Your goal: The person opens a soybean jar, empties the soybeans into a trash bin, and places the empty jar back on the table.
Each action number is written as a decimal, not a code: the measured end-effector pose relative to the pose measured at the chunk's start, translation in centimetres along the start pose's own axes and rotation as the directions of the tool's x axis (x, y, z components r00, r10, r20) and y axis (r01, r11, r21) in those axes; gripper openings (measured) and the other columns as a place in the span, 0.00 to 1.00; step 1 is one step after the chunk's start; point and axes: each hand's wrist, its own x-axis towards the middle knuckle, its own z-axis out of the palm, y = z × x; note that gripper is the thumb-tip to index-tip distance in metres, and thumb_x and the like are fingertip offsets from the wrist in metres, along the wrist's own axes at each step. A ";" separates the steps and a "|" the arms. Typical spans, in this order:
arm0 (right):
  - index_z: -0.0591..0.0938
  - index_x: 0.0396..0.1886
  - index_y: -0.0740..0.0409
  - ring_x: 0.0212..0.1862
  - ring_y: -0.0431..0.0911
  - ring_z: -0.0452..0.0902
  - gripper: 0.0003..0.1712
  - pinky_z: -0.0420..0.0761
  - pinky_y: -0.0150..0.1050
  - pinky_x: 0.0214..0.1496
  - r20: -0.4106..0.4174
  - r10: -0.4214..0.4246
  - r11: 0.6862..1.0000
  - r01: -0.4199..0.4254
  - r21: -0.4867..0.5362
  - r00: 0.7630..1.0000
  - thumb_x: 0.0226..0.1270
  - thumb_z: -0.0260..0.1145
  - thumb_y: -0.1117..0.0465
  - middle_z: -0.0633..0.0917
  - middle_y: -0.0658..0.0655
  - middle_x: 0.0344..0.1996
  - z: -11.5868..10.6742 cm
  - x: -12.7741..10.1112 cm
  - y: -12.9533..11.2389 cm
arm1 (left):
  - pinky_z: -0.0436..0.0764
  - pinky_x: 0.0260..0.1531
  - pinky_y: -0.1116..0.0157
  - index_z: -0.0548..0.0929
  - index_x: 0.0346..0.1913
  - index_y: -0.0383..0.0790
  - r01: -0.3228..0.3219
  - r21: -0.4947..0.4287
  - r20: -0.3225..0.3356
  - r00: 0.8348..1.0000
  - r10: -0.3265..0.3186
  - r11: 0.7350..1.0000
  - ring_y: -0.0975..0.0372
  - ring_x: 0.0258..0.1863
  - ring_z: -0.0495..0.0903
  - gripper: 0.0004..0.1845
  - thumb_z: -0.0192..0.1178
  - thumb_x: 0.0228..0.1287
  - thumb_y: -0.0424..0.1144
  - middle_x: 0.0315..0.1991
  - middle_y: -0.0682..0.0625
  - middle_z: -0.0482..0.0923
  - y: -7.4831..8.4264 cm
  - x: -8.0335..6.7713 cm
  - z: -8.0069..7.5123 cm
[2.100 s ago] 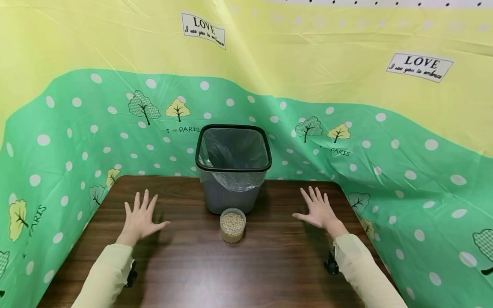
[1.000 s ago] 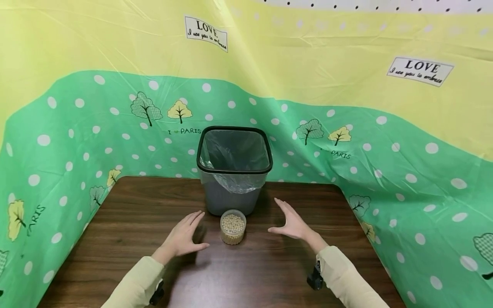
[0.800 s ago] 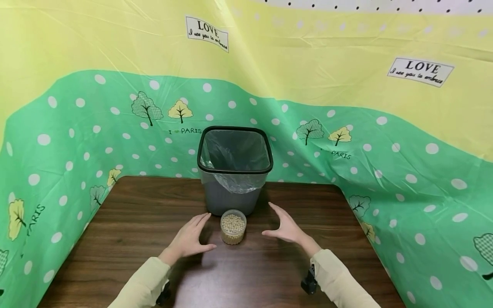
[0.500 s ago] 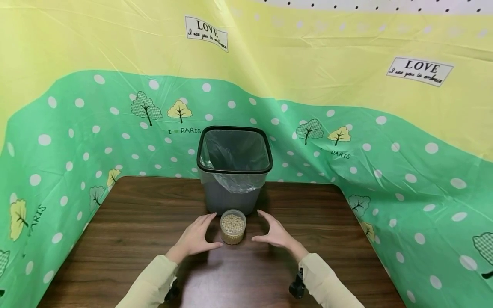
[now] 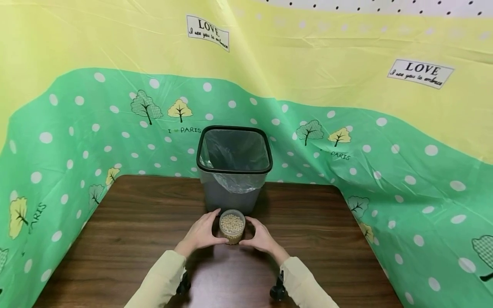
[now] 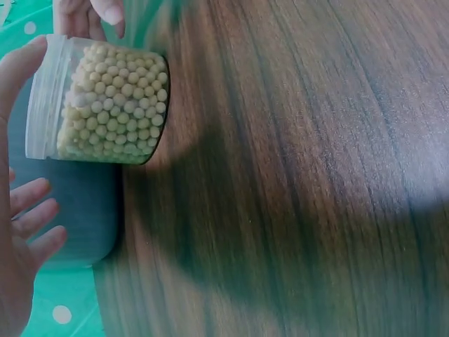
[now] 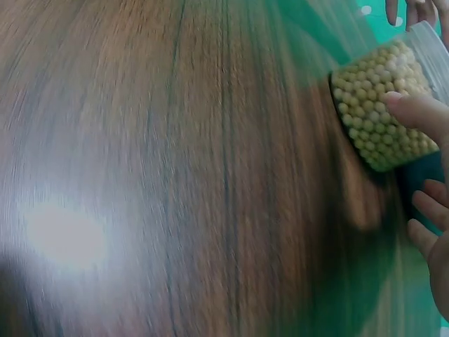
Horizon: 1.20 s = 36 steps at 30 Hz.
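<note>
A small clear jar of pale round beans [image 5: 232, 226] stands on the dark wooden table [image 5: 135, 239], just in front of a grey bin [image 5: 231, 199]. My left hand [image 5: 200, 233] cups the jar's left side and my right hand [image 5: 262, 236] cups its right side. In the left wrist view, my left thumb [image 6: 15, 70] lies against the rim of the jar [image 6: 105, 105]. The other fingers [image 6: 31, 210] curve behind the jar with a small gap. In the right wrist view, my right thumb [image 7: 414, 109] rests on the jar [image 7: 379, 112].
The bin has a black rim [image 5: 234, 127] and a clear plastic liner, and stands at the table's back middle. A green and yellow patterned sheet [image 5: 346, 128] walls the table on three sides. Bare tabletop stretches to the left and right of the hands.
Both hands have slid inward from flat, wide-apart places on the table and closed in around the jar. The jar and bin have not moved.
</note>
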 end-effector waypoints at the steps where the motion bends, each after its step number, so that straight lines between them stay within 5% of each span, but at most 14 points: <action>1: 0.65 0.62 0.64 0.59 0.55 0.67 0.48 0.68 0.52 0.57 -0.004 0.001 1.000 -0.001 0.008 1.000 0.42 0.76 0.51 0.71 0.63 0.57 0.3 0.1 0.0 | 0.72 0.51 0.52 0.62 0.65 0.36 -0.001 -0.005 -0.002 1.000 0.001 1.000 0.50 0.57 0.69 0.55 0.68 0.34 0.65 0.57 0.41 0.70 0.0 0.0 0.1; 11: 0.63 0.64 0.61 0.57 0.52 0.69 0.49 0.73 0.46 0.54 0.027 -0.026 0.979 0.020 0.201 0.999 0.42 0.77 0.56 0.71 0.60 0.57 2.0 1.4 -0.6 | 0.72 0.51 0.53 0.63 0.64 0.34 0.034 -0.089 0.027 0.999 -0.032 0.995 0.49 0.55 0.70 0.52 0.73 0.34 0.55 0.55 0.41 0.71 0.0 0.6 0.2; 25: 0.63 0.64 0.60 0.58 0.53 0.67 0.51 0.68 0.48 0.57 -0.004 0.020 0.959 -0.018 0.283 1.000 0.38 0.79 0.61 0.72 0.58 0.57 2.8 1.8 -0.7 | 0.73 0.49 0.54 0.70 0.56 0.32 -0.028 -0.164 0.006 1.000 0.029 0.986 0.52 0.50 0.74 0.41 0.73 0.38 0.48 0.51 0.43 0.74 0.2 1.1 0.7; 36: 0.64 0.63 0.59 0.57 0.50 0.68 0.50 0.71 0.42 0.55 -0.034 0.033 0.947 -0.020 0.319 0.999 0.37 0.79 0.61 0.72 0.58 0.56 3.3 1.6 -0.5 | 0.74 0.47 0.54 0.69 0.55 0.30 0.063 -0.310 0.029 0.998 -0.056 0.949 0.51 0.48 0.75 0.41 0.75 0.36 0.46 0.49 0.41 0.75 0.7 1.2 0.9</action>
